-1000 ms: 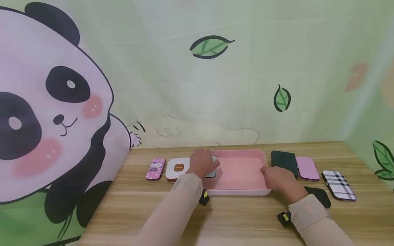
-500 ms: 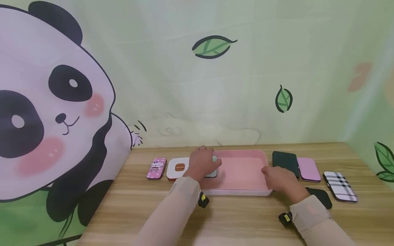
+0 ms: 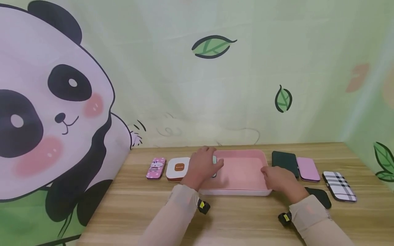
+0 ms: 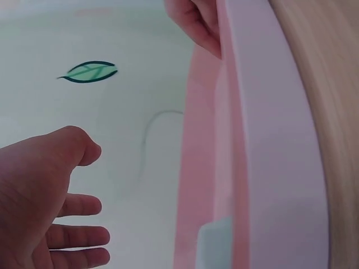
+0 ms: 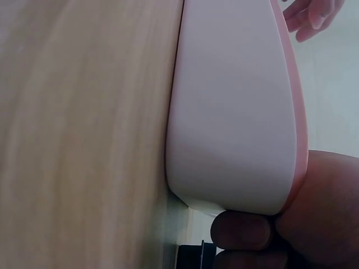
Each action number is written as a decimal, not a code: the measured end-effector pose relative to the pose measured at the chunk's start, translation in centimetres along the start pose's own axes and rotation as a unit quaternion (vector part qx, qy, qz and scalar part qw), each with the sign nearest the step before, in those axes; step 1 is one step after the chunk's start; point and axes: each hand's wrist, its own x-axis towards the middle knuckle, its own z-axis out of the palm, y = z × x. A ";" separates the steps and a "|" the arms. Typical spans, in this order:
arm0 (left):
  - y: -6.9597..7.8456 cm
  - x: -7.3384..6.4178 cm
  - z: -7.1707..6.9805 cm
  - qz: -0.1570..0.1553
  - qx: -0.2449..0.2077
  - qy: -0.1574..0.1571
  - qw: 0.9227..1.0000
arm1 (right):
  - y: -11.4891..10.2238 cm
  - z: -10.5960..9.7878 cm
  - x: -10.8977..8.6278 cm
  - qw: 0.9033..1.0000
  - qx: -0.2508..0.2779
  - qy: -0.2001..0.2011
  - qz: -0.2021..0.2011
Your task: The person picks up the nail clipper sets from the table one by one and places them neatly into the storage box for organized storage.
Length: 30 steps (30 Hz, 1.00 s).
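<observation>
A pink tray [image 3: 243, 172] with a pale outer wall stands on the table. My right hand [image 3: 282, 180] grips its right rim; in the right wrist view the thumb and curled fingers [image 5: 242, 231] pinch the tray's corner. Over the tray's left end hovers my left hand [image 3: 201, 168], its fingers extended and the thumb apart, with nothing between them in the left wrist view. Beneath it lies a pale blue-green flat case [image 4: 216, 244] inside the tray, mostly hidden by the hand in the head view.
Left of the tray are a white box with a brown label [image 3: 178, 167] and a pink patterned case [image 3: 156, 168]. To the right lie a dark green case [image 3: 284, 161], a pink case [image 3: 308, 169], a plaid case [image 3: 340, 186] and a black case [image 3: 320, 198]. A panda-print cloth [image 3: 147, 75] hangs behind.
My left hand has risen slightly and shifted a little to the right, covering more of the pale case. The right hand keeps its grip on the tray rim.
</observation>
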 end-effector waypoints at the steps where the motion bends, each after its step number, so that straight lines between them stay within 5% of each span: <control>1: 0.0 -0.1 -0.1 0.000 -0.003 0.004 1.000 | 0.0 0.0 0.0 1.000 -0.001 0.000 -0.001; 20: 0.0 -1.9 -0.4 0.013 -0.058 0.036 0.998 | 0.2 -0.7 -0.4 1.000 -0.001 0.018 -0.009; 30: -0.1 -2.4 -0.8 0.024 -0.073 0.050 0.996 | 0.3 -1.9 -0.5 0.996 -0.005 0.087 -0.029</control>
